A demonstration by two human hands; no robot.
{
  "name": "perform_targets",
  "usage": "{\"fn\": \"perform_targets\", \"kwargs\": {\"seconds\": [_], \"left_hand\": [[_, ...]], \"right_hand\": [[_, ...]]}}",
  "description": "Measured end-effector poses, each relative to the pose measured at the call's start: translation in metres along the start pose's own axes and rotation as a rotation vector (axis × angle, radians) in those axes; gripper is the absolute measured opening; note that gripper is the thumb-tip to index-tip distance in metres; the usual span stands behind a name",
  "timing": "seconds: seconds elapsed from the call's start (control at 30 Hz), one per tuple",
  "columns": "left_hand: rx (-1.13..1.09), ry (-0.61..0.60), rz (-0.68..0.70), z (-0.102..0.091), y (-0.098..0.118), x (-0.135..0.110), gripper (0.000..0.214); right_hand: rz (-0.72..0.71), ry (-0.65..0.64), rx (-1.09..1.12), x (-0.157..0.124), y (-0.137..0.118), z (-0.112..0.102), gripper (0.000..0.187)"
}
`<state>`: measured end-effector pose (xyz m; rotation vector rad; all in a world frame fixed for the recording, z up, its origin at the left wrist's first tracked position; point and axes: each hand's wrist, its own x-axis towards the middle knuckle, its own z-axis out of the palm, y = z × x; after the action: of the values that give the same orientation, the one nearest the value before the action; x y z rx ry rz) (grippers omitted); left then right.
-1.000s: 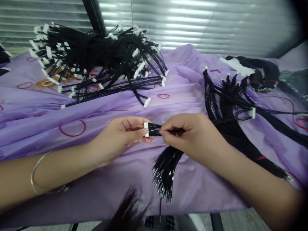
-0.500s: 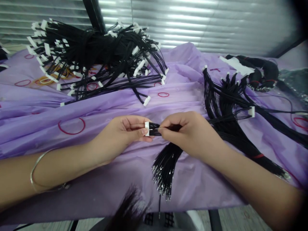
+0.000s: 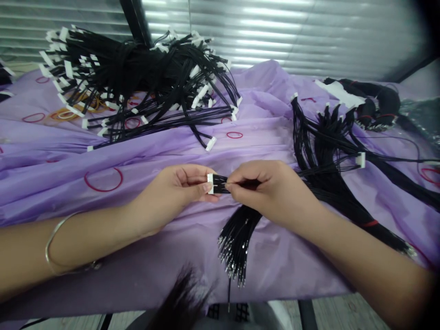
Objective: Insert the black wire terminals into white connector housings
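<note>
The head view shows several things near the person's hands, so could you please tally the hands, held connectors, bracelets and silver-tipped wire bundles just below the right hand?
Hands: 2 (left hand, right hand)
Connector in the left hand: 1
Bracelet: 1
Wire bundle: 1
Total: 5

Red loops (image 3: 103, 191) and yellow loops (image 3: 64, 116) lie on purple sheeting (image 3: 154, 266), slatted blinds (image 3: 264, 36) behind.
</note>
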<state>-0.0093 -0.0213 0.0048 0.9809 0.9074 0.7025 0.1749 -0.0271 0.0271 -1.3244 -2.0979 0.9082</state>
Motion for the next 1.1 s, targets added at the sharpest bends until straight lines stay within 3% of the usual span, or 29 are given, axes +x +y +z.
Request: {"fn": "perform_targets", "kwargs": {"seconds": [0.47, 0.57, 0.7, 0.8, 0.9, 1.1], "left_hand": [[0.092, 0.022, 0.052, 0.003, -0.003, 0.0, 0.013], [0.102, 0.023, 0.06, 0.003, -0.002, -0.001, 0.012], [0.087, 0.045, 0.043, 0.002, -0.001, 0.0, 0.013], [0.061, 0.058, 0.026, 0.001, -0.001, 0.002, 0.013], [0.032, 0.056, 0.015, 0.001, -0.001, 0.002, 0.012], [-0.026, 0.056, -0.011, 0.002, 0.001, 0.001, 0.01]], "right_hand": [[-0.102, -0.024, -0.178, 0.0, 0.001, 0.014, 0.022], [-0.139, -0.051, -0.255, -0.003, -0.003, 0.003, 0.019], [-0.268, -0.049, -0.388, -0.014, -0.007, -0.032, 0.015], [-0.332, -0.157, -0.447, -0.019, -0.004, -0.049, 0.015], [-0.343, -0.25, -0.518, -0.015, 0.003, -0.046, 0.013], [-0.252, -0.215, -0.47, -0.008, 0.004, -0.04, 0.014]]}}
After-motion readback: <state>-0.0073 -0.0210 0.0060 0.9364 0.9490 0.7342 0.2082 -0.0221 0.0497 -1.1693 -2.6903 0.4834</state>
